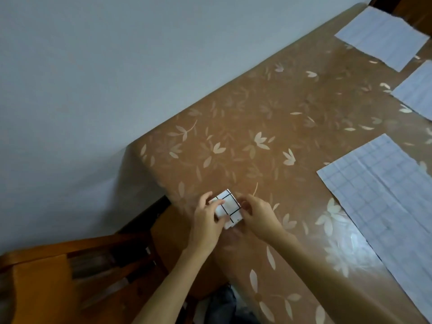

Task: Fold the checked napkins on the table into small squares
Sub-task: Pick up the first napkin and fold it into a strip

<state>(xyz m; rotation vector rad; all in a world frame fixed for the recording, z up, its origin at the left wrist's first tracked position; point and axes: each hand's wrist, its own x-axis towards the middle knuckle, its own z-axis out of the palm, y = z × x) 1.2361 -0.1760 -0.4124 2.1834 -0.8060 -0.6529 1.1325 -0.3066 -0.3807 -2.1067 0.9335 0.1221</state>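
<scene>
Head view: the folded napkin [228, 208] lies near the left corner of the counter [257, 113], already a small square; the left hand [207, 218] grips its left edge, thumb on top; the right hand [257, 213] curls onto the right edge, seemingly pinching it; I would align the layers, then press the crease flat before releasing; the open napkins [385, 195] lie well apart to the right

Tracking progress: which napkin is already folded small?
The napkin held between the left hand and right hand: a small square with bold black lines. The three flat napkins at the right lie spread open.
</scene>
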